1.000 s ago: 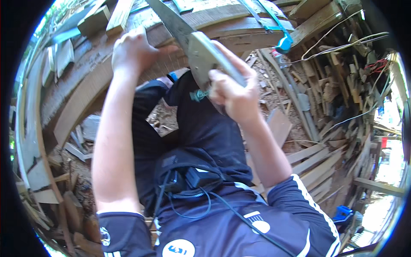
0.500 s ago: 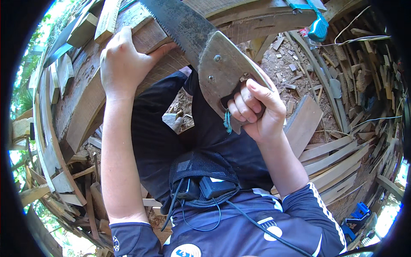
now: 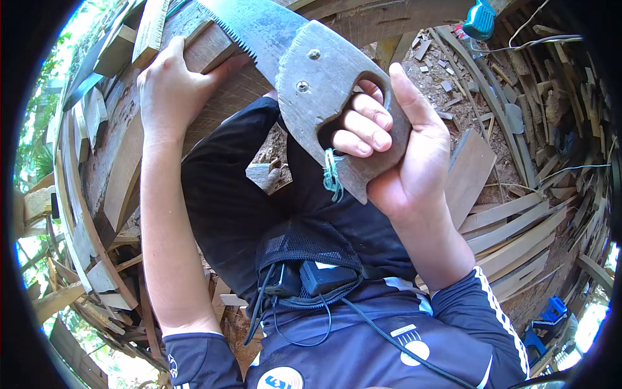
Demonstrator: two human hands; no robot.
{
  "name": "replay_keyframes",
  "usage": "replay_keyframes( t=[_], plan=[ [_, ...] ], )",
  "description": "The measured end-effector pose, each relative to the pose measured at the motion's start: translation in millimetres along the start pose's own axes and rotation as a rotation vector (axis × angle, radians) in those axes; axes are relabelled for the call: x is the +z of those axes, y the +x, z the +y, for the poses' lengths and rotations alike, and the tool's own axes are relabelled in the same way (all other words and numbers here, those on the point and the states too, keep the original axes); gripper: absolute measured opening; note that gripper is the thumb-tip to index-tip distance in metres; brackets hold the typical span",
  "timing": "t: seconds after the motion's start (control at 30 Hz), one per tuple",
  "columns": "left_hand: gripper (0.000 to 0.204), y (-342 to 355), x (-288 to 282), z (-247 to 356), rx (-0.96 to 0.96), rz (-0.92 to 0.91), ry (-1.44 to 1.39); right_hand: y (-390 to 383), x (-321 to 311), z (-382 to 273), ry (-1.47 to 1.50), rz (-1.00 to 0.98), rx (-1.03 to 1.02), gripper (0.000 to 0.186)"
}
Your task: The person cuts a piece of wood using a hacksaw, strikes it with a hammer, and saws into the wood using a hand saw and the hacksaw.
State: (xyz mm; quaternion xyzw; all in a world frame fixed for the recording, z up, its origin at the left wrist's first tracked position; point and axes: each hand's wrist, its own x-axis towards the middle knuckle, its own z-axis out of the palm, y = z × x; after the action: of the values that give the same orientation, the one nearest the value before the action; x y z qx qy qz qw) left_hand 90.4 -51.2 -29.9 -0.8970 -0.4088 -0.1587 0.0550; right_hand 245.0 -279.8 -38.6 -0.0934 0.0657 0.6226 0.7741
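My right hand (image 3: 414, 146) grips a hand saw (image 3: 304, 104) by its worn wooden handle, fingers curled through the opening, with teal string tied at the handle's lower tip. The steel blade (image 3: 246, 23) points up and left, its toothed edge crossing over the wood beside my other hand. My left hand (image 3: 172, 97) is clamped over the end of a wooden piece (image 3: 207, 45) on the bench, thumb stretched to the right along it.
Wooden offcuts (image 3: 149, 32) sit at the upper left and planks (image 3: 518, 240) lie stacked at the right. A teal tool (image 3: 478, 19) is at the top right, a blue tool (image 3: 547, 321) at the lower right. A pouch with black devices (image 3: 308, 272) rests on my lap.
My right hand has turned and come toward me, showing the saw handle's face more fully. The saw has tilted further left. My left hand stays gripping the wood.
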Motion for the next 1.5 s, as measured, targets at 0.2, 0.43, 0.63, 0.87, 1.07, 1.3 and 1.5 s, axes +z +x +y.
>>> replay_keyframes(
  t=[0.2,0.43,0.63,0.87,1.07,1.3,1.5],
  plan=[
    [0.084,-2.3,1.0,1.6,0.026,0.037,-0.033,-21.2,16.6,6.9,-0.914,0.002,-0.442,0.058],
    [0.101,1.7,2.9,2.9,-0.026,-0.027,0.032,-75.0,-0.7,-7.4,-1.404,-0.22,-0.514,0.044],
    [0.1,0.7,2.5,-0.5,-0.011,0.017,-0.001,-97.4,-13.5,-5.6,-1.486,-0.37,-0.6,0.05],
    [0.104,2.8,4.1,-1.4,-0.05,-0.019,-0.025,-143.8,-11.4,-3.2,-1.623,-0.346,-0.573,0.047],
    [0.098,4.6,2.0,-1.7,-0.052,-0.013,0.019,-158.4,-20.6,4.7,-1.45,-0.236,-0.504,0.067],
    [0.094,7.6,2.1,6.2,-0.068,0.002,-0.002,11.2,-12.6,38.5,-1.285,-0.247,-0.575,0.051],
    [0.12,6.8,-10.1,5.2,-0.117,-0.174,0.001,-69.6,-1.1,13.6,-1.284,-0.115,-0.375,0.053]
  ],
)
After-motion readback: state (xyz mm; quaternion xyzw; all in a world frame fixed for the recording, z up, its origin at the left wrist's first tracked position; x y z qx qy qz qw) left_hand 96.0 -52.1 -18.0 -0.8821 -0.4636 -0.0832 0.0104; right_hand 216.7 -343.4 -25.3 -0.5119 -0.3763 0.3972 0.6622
